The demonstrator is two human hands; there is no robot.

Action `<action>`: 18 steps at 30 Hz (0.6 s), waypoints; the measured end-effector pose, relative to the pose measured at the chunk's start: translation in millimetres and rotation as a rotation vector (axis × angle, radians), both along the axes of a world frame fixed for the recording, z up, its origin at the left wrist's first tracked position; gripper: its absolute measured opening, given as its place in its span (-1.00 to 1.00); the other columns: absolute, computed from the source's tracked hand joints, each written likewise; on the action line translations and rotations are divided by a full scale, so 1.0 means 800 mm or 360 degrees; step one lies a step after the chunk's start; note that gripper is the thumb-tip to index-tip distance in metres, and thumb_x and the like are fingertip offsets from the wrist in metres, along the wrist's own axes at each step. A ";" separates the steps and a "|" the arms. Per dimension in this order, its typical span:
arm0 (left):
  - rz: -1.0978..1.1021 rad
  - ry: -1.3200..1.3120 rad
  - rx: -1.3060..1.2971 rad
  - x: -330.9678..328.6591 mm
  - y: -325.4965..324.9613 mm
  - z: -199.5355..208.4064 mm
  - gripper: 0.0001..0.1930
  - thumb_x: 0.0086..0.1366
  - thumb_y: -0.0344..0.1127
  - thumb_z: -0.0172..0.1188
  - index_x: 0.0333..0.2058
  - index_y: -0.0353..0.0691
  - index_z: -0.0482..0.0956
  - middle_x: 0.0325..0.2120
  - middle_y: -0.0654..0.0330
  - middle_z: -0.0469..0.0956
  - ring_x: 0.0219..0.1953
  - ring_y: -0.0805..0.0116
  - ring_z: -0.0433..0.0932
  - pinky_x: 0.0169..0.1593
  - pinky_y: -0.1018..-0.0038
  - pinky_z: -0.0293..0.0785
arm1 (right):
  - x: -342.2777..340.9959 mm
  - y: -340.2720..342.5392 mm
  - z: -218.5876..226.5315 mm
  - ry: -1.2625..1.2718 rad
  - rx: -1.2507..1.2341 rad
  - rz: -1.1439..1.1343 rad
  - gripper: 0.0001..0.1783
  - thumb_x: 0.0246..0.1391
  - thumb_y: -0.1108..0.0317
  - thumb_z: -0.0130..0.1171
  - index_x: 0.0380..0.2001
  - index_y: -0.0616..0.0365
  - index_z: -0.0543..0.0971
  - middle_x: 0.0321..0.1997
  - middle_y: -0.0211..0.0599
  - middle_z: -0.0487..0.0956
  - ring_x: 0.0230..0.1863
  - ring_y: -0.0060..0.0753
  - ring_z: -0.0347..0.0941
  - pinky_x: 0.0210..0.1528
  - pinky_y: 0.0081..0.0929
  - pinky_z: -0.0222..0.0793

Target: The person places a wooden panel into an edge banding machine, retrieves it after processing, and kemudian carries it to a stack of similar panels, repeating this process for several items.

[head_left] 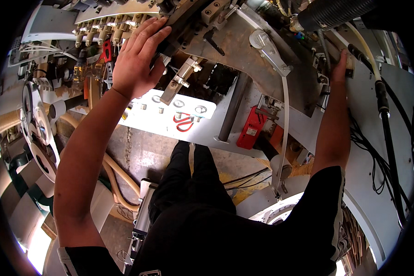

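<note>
My left hand [140,57] lies with its fingers stretched out, the tips on a dark metal bar [181,23] of the machine. Below it is a small metal bracket [180,82] with bolts. At the far right, my right hand [339,69] is beside a small metal block [349,66] near some cables; its fingers are mostly hidden. Between the hands spreads a brown-grey metal plate [250,53] with a black clamp lever [214,42]. Nearer me, red-handled scissors [184,122] rest by a white panel [145,120] with round holes.
A red box [252,128] is on the machine's front. Brass fittings [117,28], a red-handled tool [108,60] and a yellow-black power tool [80,69] stand at left. Reels [43,133] and a beige hose [119,172] hang lower left. Black cables [375,165] run down the right.
</note>
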State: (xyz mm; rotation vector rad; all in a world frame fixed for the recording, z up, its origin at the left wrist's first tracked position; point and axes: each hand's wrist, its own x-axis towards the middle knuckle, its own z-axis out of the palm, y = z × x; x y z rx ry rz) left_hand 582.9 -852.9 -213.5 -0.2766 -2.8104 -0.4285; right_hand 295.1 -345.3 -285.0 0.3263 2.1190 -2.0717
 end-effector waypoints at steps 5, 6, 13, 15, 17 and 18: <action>-0.0001 0.0000 -0.0002 0.000 0.000 0.001 -0.34 0.04 -0.45 0.12 0.21 -0.04 0.35 0.28 0.24 0.29 0.35 0.15 0.21 0.29 0.21 0.24 | 0.001 -0.002 0.001 -0.0083 0.0020 -0.0068 -0.23 0.21 -0.30 -0.03 0.26 0.03 0.34 0.20 -0.26 0.44 0.16 -0.17 0.39 0.17 -0.18 0.32; -0.0004 -0.0001 0.0002 0.000 0.000 0.002 -0.34 0.04 -0.46 0.12 0.21 -0.04 0.35 0.28 0.24 0.29 0.35 0.15 0.21 0.30 0.21 0.24 | 0.002 -0.002 0.002 -0.0113 0.0037 -0.0095 -0.22 0.19 -0.32 -0.02 0.26 0.03 0.34 0.19 -0.27 0.45 0.14 -0.19 0.40 0.14 -0.21 0.34; -0.0034 0.0021 0.0021 -0.001 0.005 -0.001 -0.34 0.04 -0.48 0.11 0.21 -0.06 0.34 0.25 0.22 0.31 0.34 0.12 0.22 0.31 0.20 0.24 | 0.032 0.044 -0.043 0.0134 0.0154 -0.0187 -0.16 0.23 -0.31 -0.05 0.34 0.09 0.24 0.31 -0.29 0.32 0.30 -0.32 0.22 0.31 -0.36 0.09; -0.0043 0.0037 0.0026 0.000 0.008 0.004 -0.36 0.05 -0.47 0.11 0.19 -0.07 0.35 0.24 0.22 0.32 0.32 0.10 0.23 0.32 0.21 0.23 | 0.075 0.033 -0.037 0.0295 0.0322 -0.0088 -0.18 0.30 -0.24 -0.10 0.39 0.13 0.17 0.43 -0.26 0.21 0.42 -0.32 0.09 0.43 -0.37 -0.06; -0.0098 0.0071 0.0028 -0.004 0.012 0.006 -0.37 0.05 -0.47 0.11 0.19 -0.07 0.35 0.24 0.22 0.32 0.32 0.09 0.23 0.32 0.21 0.24 | 0.150 0.015 -0.014 0.0382 0.0504 -0.0090 -0.24 0.29 -0.14 0.00 0.36 0.16 0.22 0.40 -0.20 0.24 0.39 -0.28 0.13 0.39 -0.35 0.01; -0.0055 0.0089 0.0002 0.008 0.007 0.007 -0.38 0.06 -0.46 0.11 0.18 -0.07 0.35 0.24 0.23 0.32 0.32 0.11 0.23 0.32 0.21 0.23 | 0.174 -0.016 -0.011 0.0423 0.0556 -0.0022 -0.26 0.29 -0.09 0.05 0.34 0.18 0.25 0.38 -0.17 0.25 0.38 -0.27 0.14 0.37 -0.34 0.05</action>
